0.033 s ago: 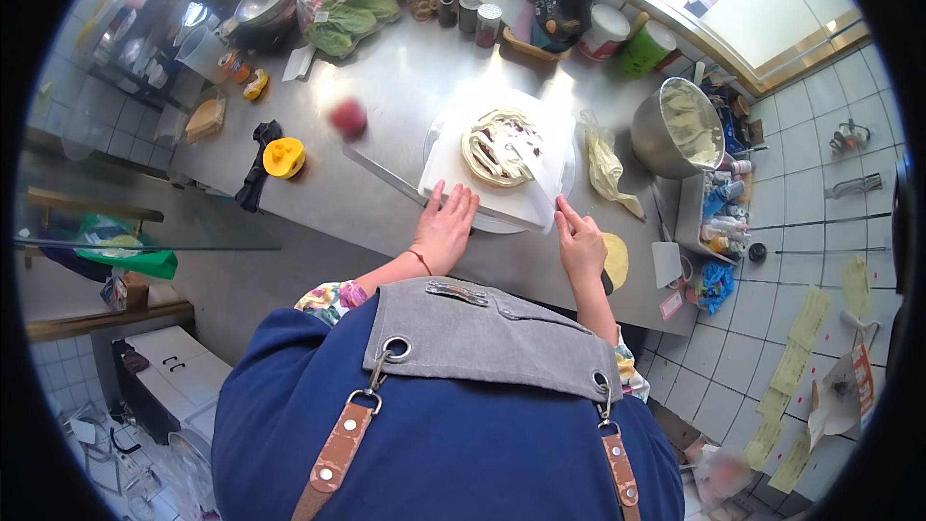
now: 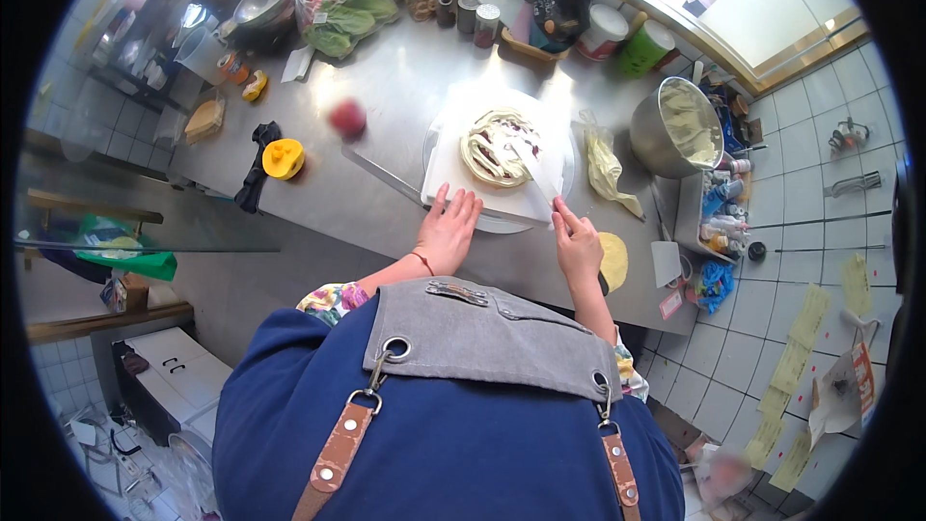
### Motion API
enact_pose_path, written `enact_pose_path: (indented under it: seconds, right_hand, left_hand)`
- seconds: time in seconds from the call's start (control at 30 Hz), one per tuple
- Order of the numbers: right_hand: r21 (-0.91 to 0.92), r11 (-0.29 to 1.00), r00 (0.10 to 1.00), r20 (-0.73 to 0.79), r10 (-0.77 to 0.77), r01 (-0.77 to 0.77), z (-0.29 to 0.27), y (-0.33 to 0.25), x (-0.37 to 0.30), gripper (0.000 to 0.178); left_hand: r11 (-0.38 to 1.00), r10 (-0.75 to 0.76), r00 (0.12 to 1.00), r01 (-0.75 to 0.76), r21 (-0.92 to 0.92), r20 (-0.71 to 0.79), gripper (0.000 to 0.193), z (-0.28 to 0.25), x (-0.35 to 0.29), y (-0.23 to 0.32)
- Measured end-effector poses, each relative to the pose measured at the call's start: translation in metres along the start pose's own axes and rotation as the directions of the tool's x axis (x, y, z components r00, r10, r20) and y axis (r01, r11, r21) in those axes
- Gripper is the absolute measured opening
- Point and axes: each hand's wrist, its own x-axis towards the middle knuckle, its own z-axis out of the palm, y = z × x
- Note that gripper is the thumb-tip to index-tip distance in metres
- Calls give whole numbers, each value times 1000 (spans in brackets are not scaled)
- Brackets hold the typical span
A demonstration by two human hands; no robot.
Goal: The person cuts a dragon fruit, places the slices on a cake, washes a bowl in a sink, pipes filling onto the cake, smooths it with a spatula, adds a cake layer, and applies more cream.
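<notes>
A round cake layer [image 2: 487, 162] lies on a white square board, topped with pale cream in loose swirls and dark reddish bits. The white board [image 2: 446, 162] rests on a round turntable [image 2: 502, 228] whose rim shows around it. My right hand [image 2: 579, 241] is closed around the near end of a spatula [image 2: 540, 176]; its pale flat blade reaches up-left onto the cream. The grip end is hidden in my fingers. My left hand [image 2: 451, 232] lies with fingers stretched out against the board's near left edge, holding nothing.
Left of the board lie a long knife [image 2: 386, 174] and a red round fruit [image 2: 347, 119]. Right of it are a cream-filled piping bag [image 2: 605, 169], a steel bowl of cream [image 2: 678, 125] and a yellow round cake layer [image 2: 614, 262]. Jars and bagged greens [image 2: 349, 19] line the back.
My right hand has shifted slightly left, and the spatula blade looks narrower, as if turned a little. My left hand has moved a touch to the right.
</notes>
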Motion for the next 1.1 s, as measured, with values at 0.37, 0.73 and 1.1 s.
enact_pose_path:
  seconds: [0.37, 0.73, 1.1]
  right_hand:
    - [-346, 912, 945, -156, -287, 220, 9, 5, 6, 32]
    - [-380, 879, 921, -142, -363, 287, -4, 8, 5, 32]
    - [4, 995, 995, 1, -99, 99, 17, 14, -16, 30]
  left_hand:
    - [606, 549, 721, 5, -796, 423, 74, -60, -6, -66]
    - [646, -179, 975, 15, -763, -133, 35, 0, -18, -80]
    - [828, -6, 982, -100, -551, -188, 42, 5, -22, -16]
